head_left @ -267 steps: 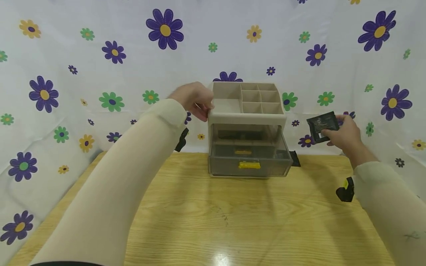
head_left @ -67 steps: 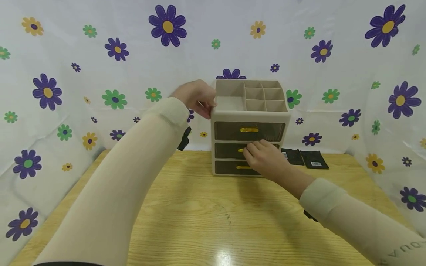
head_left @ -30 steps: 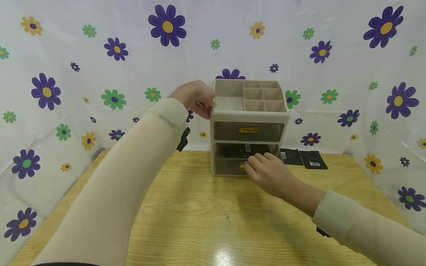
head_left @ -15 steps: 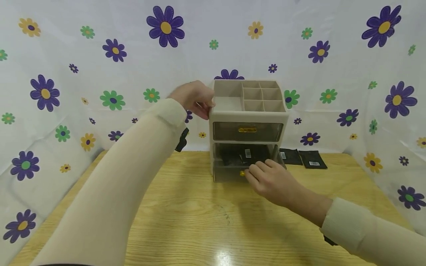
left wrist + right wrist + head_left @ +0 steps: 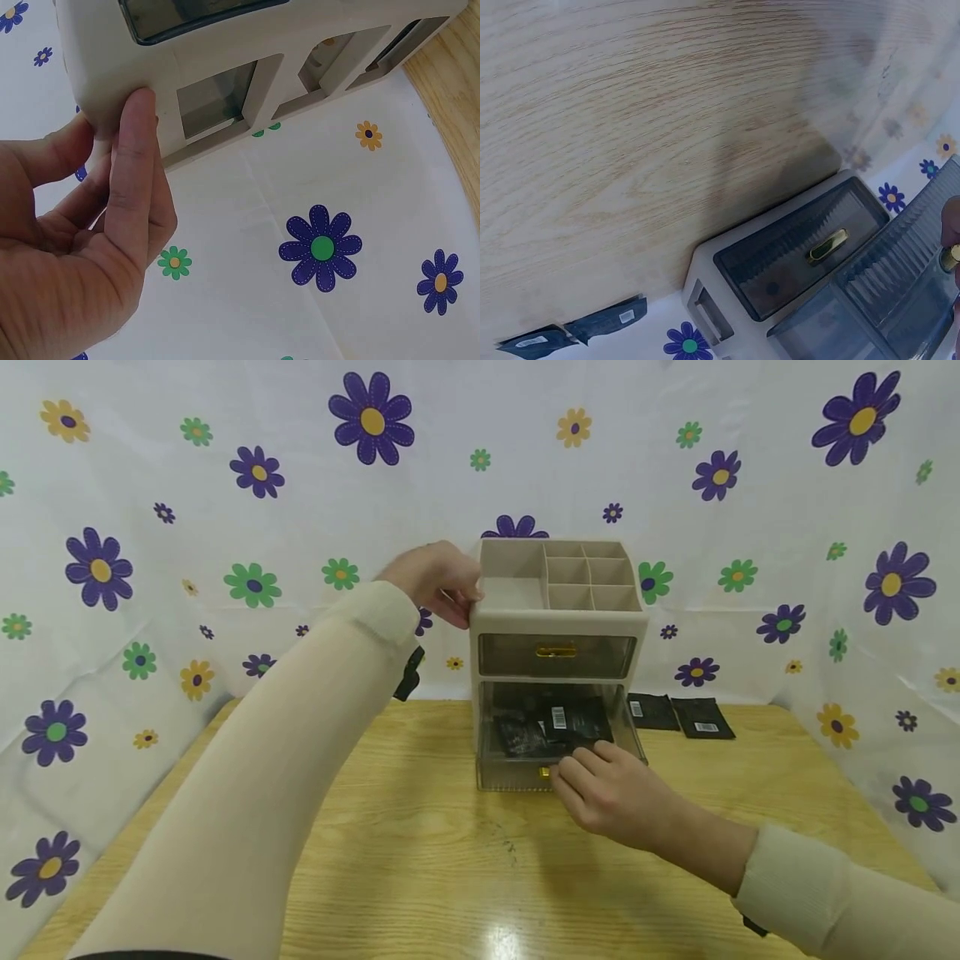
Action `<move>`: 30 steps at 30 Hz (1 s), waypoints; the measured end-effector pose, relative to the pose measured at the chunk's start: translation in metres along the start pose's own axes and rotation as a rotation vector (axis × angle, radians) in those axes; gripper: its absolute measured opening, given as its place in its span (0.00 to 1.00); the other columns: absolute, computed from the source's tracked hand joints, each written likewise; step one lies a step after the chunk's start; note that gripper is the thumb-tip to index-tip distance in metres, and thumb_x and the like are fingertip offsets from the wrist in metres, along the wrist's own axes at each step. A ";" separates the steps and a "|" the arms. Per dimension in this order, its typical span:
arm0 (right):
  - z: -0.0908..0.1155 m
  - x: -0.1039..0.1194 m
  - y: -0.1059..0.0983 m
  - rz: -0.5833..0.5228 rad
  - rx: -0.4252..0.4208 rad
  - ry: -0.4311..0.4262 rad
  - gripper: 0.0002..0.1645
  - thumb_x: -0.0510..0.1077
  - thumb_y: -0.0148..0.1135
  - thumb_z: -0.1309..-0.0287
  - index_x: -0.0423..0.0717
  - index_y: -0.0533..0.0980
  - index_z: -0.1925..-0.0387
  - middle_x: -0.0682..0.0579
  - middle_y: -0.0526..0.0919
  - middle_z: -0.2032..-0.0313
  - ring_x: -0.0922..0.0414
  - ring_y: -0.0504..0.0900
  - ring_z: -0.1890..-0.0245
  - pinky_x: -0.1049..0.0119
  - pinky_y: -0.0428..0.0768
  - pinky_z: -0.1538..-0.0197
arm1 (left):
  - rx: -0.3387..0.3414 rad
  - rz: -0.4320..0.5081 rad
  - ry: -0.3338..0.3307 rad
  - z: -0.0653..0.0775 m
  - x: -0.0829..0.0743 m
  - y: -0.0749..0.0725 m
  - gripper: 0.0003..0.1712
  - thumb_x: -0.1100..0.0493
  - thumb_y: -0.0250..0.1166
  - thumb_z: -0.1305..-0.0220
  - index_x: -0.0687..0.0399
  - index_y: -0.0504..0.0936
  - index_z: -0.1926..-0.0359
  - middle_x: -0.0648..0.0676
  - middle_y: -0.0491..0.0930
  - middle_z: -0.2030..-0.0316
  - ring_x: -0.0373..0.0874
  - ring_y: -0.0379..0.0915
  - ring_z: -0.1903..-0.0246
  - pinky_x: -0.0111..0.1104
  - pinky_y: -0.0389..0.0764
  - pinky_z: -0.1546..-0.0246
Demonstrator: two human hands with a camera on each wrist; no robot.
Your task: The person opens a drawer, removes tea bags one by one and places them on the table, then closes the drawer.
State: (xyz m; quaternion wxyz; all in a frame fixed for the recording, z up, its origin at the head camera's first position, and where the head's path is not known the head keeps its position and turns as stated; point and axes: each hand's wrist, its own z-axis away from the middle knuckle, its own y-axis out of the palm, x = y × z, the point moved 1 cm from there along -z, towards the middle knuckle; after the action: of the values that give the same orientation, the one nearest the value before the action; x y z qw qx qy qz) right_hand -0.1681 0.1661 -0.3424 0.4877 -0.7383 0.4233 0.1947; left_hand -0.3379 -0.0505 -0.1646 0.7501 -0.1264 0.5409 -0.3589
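Observation:
A beige desktop organizer (image 5: 558,623) with smoky clear drawers stands at the back of the table. My left hand (image 5: 442,581) grips its upper left corner, thumb and fingers pinching the edge in the left wrist view. The middle drawer (image 5: 498,774) is pulled out, with several black packets (image 5: 577,720) lying inside. My right hand (image 5: 611,789) pinches this drawer's yellow handle (image 5: 545,772), partly hiding it. The right wrist view shows only the hand's fingertips (image 5: 951,221) at the right edge, on the gold handle.
Two black packets (image 5: 652,712) (image 5: 702,718) with white labels lie on the wooden table (image 5: 420,860), right of the organizer. The top drawer (image 5: 517,657) and bottom drawer (image 5: 787,255) are closed. A flowered cloth (image 5: 300,510) hangs behind.
Earlier the top drawer stood out and my right hand held a packet; that drawer is now closed. The middle drawer has since slid toward me with my right hand, exposing packets. Left hand stays put.

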 end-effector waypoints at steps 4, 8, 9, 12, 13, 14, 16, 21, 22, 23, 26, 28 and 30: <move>0.001 0.001 0.000 0.003 0.004 0.004 0.27 0.34 0.33 0.21 0.40 0.81 0.65 0.51 0.80 0.70 0.58 0.79 0.74 0.68 0.78 0.73 | -0.001 -0.012 0.004 0.001 -0.001 0.000 0.15 0.63 0.51 0.25 0.65 0.70 0.41 0.61 0.74 0.54 0.52 0.78 0.58 0.35 0.88 0.56; 0.001 0.000 -0.001 -0.002 -0.003 0.011 0.28 0.34 0.32 0.21 0.40 0.81 0.64 0.51 0.81 0.69 0.57 0.79 0.73 0.67 0.79 0.74 | -0.001 -0.016 -0.004 0.001 -0.001 0.000 0.15 0.63 0.51 0.25 0.65 0.70 0.42 0.61 0.74 0.54 0.51 0.78 0.59 0.35 0.88 0.56; 0.000 0.000 -0.002 -0.014 -0.006 0.020 0.28 0.35 0.32 0.21 0.41 0.82 0.64 0.51 0.81 0.70 0.57 0.80 0.73 0.68 0.78 0.74 | -0.001 -0.013 -0.007 0.001 -0.001 0.000 0.15 0.63 0.51 0.25 0.65 0.70 0.42 0.61 0.74 0.54 0.51 0.78 0.59 0.35 0.88 0.56; -0.005 -0.003 -0.003 -0.093 -0.051 0.062 0.26 0.38 0.36 0.23 0.43 0.81 0.69 0.53 0.80 0.73 0.59 0.78 0.76 0.69 0.77 0.77 | 0.002 -0.008 -0.010 0.000 -0.001 -0.001 0.15 0.63 0.51 0.25 0.65 0.70 0.42 0.61 0.74 0.55 0.51 0.78 0.59 0.35 0.88 0.56; -0.006 -0.005 -0.004 -0.143 -0.068 0.089 0.24 0.39 0.39 0.26 0.44 0.80 0.71 0.54 0.79 0.74 0.60 0.77 0.78 0.70 0.76 0.78 | 0.003 -0.008 -0.010 0.000 -0.001 -0.001 0.15 0.63 0.51 0.25 0.65 0.70 0.42 0.61 0.74 0.55 0.51 0.78 0.59 0.35 0.88 0.56; -0.008 -0.007 -0.004 -0.197 -0.089 0.118 0.21 0.41 0.43 0.29 0.46 0.80 0.73 0.55 0.78 0.75 0.61 0.75 0.79 0.71 0.75 0.79 | 0.003 -0.007 -0.009 0.000 -0.001 -0.001 0.15 0.63 0.51 0.25 0.65 0.70 0.42 0.61 0.74 0.55 0.51 0.78 0.59 0.35 0.88 0.56; -0.009 -0.012 -0.003 -0.294 -0.125 0.182 0.14 0.42 0.49 0.37 0.47 0.79 0.75 0.56 0.76 0.77 0.63 0.72 0.81 0.73 0.73 0.81 | 0.003 -0.006 -0.005 0.000 -0.001 0.000 0.15 0.63 0.51 0.25 0.65 0.70 0.42 0.61 0.74 0.54 0.51 0.78 0.59 0.35 0.88 0.56; -0.008 -0.031 0.005 -0.448 -0.064 0.388 0.03 0.40 0.64 0.46 0.47 0.81 0.74 0.55 0.79 0.75 0.64 0.75 0.80 0.72 0.76 0.79 | 0.002 -0.010 -0.002 0.001 -0.001 0.000 0.15 0.63 0.51 0.25 0.64 0.70 0.41 0.62 0.74 0.54 0.52 0.78 0.58 0.36 0.88 0.55; -0.008 -0.035 0.007 -0.477 -0.018 0.432 0.01 0.39 0.67 0.47 0.47 0.82 0.73 0.55 0.80 0.73 0.64 0.76 0.78 0.71 0.78 0.78 | 0.004 -0.011 -0.003 0.000 -0.001 0.000 0.16 0.63 0.51 0.25 0.64 0.70 0.41 0.62 0.74 0.54 0.52 0.78 0.58 0.36 0.88 0.55; -0.008 -0.039 0.010 -0.513 0.037 0.476 0.01 0.39 0.68 0.47 0.47 0.82 0.71 0.55 0.82 0.72 0.64 0.77 0.76 0.70 0.79 0.75 | 0.002 -0.014 -0.003 0.000 -0.001 0.000 0.16 0.63 0.51 0.24 0.64 0.70 0.41 0.62 0.74 0.54 0.51 0.78 0.58 0.36 0.88 0.55; -0.009 -0.051 0.020 -0.650 0.213 0.590 0.07 0.38 0.72 0.46 0.45 0.84 0.64 0.53 0.85 0.65 0.60 0.82 0.68 0.66 0.84 0.66 | -0.003 -0.016 -0.002 0.000 0.000 0.000 0.15 0.63 0.51 0.25 0.64 0.71 0.42 0.62 0.74 0.54 0.52 0.78 0.58 0.36 0.88 0.55; -0.011 -0.060 0.027 -0.724 0.332 0.637 0.14 0.39 0.74 0.46 0.43 0.84 0.57 0.50 0.86 0.59 0.55 0.85 0.60 0.59 0.86 0.55 | -0.006 -0.013 0.003 0.000 0.000 0.000 0.15 0.63 0.51 0.25 0.64 0.71 0.42 0.62 0.74 0.54 0.52 0.78 0.58 0.36 0.88 0.55; -0.012 -0.066 0.033 -0.773 0.457 0.640 0.23 0.41 0.75 0.47 0.41 0.81 0.49 0.46 0.85 0.50 0.49 0.83 0.49 0.52 0.84 0.45 | -0.008 -0.010 0.006 0.001 0.000 0.000 0.15 0.63 0.51 0.25 0.64 0.71 0.42 0.62 0.74 0.54 0.52 0.78 0.58 0.36 0.88 0.55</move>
State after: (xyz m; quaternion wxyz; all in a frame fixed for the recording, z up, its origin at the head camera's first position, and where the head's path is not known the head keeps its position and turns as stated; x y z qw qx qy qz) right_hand -0.2341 0.1790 -0.3093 0.5182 -0.7377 0.2802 -0.3296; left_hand -0.3372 -0.0508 -0.1644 0.7461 -0.1307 0.5441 -0.3608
